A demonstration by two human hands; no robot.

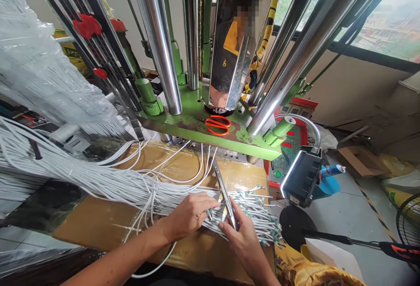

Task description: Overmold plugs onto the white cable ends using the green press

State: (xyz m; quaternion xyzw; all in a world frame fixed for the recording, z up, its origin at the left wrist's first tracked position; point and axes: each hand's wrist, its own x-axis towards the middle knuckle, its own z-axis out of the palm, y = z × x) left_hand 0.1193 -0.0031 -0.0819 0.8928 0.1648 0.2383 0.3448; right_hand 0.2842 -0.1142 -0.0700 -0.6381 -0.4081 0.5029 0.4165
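My right hand [244, 235] is wrapped round the near end of a long, narrow metal bar [223, 185], which slants away toward the machine. Small pale pieces sit along the bar's left side. My left hand [192, 214] is closed beside the bar, fingers bent, with a small grey-green cable end [209, 214] at its fingertips. Beneath both hands lies a thick bundle of white cables [131, 185], whose greenish tips [262, 216] fan out on the right. Several single cables run from the bundle up to the machine's edge.
A green press plate [197, 133] with steel columns [157, 41] stands ahead, orange-handled scissors [218, 124] lying on it. Right of it are a control panel [285, 155] and a lit lamp [302, 176]. Brown board [92, 220] lies under the cables; plastic wrap [39, 54] hangs left.
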